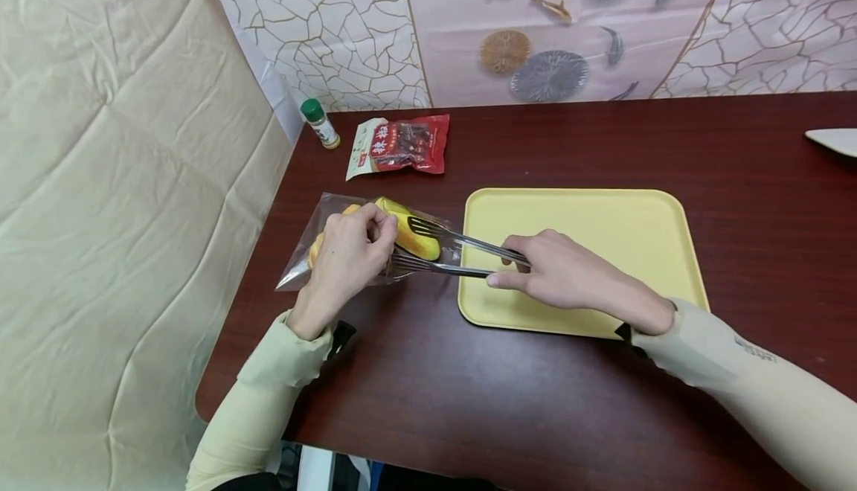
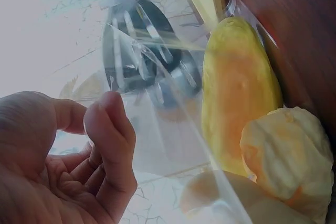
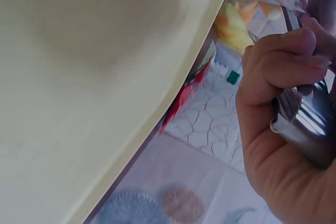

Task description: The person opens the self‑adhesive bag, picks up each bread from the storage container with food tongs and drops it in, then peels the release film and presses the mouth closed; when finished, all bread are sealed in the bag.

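Note:
My left hand (image 1: 351, 253) is at a clear plastic bag (image 1: 297, 266), thumb and forefinger pinching its edge. Inside the bag lie a long yellow-and-orange piece that looks like food (image 2: 241, 93) and a pale, lumpy piece (image 2: 289, 163). Metal tongs (image 1: 470, 241) with fork-like ends are gripped in my right hand (image 1: 562, 271), over the left part of a yellow tray (image 1: 582, 212). The two tined ends stand apart at the bag, one on each side of the long piece in the head view. Whether they touch it I cannot tell.
Behind the bag lie a red-and-white snack packet (image 1: 405, 147) and a small green-capped bottle (image 1: 321, 125). A white pointed object (image 1: 833, 140) shows at the far right edge. A quilted cream cover (image 1: 120, 238) borders the dark table (image 1: 402, 402) on the left.

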`<state>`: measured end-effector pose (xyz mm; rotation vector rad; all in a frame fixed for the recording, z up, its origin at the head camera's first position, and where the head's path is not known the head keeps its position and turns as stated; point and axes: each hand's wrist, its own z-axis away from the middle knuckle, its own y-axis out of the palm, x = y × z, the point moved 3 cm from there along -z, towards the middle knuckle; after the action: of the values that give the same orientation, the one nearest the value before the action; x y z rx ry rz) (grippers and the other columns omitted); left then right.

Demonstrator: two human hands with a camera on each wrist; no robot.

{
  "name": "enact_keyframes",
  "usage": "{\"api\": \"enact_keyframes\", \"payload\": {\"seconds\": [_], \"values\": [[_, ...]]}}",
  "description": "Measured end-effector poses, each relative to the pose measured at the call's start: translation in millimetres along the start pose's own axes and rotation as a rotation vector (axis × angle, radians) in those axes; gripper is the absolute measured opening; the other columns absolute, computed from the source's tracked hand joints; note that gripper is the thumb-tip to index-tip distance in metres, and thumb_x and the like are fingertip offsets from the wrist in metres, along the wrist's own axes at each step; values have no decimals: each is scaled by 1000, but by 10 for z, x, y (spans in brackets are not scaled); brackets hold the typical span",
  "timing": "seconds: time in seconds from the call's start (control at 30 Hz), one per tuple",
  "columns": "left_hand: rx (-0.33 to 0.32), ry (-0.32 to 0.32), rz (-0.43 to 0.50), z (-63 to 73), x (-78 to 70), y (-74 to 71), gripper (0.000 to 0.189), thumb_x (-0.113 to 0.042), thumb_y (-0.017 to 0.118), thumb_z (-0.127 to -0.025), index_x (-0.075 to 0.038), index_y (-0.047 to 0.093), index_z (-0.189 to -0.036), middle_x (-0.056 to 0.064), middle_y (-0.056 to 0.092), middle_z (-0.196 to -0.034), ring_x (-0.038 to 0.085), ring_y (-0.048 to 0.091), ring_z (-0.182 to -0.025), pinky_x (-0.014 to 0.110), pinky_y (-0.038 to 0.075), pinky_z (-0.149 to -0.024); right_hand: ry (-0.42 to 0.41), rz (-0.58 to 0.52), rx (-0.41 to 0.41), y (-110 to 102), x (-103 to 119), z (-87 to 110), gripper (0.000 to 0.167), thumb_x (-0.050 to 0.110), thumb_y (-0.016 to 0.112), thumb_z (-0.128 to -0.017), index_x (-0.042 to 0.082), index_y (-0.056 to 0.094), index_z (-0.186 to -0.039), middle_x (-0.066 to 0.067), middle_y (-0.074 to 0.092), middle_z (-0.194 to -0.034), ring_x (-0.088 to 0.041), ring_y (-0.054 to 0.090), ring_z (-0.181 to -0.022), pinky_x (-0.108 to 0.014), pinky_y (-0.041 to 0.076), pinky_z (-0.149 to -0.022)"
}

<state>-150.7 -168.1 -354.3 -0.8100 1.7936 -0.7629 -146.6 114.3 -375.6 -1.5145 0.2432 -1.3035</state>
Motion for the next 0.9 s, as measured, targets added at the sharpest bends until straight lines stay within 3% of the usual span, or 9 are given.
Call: {"api": "enact_keyframes", "payload": {"seconds": [0.2,0.3,0.63,0.77,0.9], "values": [[20,-10,0,3,-1,12,23,-16,63,-100,-10,67,-79,3,59,-64,19,54,-62,30,39,-56,25,18,-25,-85,-125,289,30,44,75,-102,16,66,-98,8,45,-63,-9,41,-59,-28,36,-61],[38,-7,-2,5,2,24,23,-17,64,-101,-10,67,-79,3,60,-64,19,54,-62,31,40,-57,36,36,-56,-125,-194,456,29,44,74,-102,18,64,-95,10,41,-64,-7,37,-59,-26,33,-60],[81,22,-14,21,10,62,25,-16,64,-101,-9,66,-78,3,59,-62,20,54,-61,31,41,-60,145,52,-226,-233,-467,1095,26,41,74,-103,21,60,-96,11,41,-67,-1,36,-61,-25,31,-60],[89,59,-33,29,8,78,25,-14,63,-100,-9,66,-76,3,60,-60,21,55,-61,36,42,-72,219,38,-308,-244,-621,1366,26,37,76,-102,16,65,-112,9,48,-71,1,40,-64,-25,31,-62],[115,73,-40,36,-1,93,24,-15,64,-100,-10,66,-77,1,58,-60,19,53,-59,34,42,-68,331,-6,-332,-237,-799,1630,39,37,73,-105,11,62,-132,8,55,-71,-2,46,-58,-25,31,-60]]}}
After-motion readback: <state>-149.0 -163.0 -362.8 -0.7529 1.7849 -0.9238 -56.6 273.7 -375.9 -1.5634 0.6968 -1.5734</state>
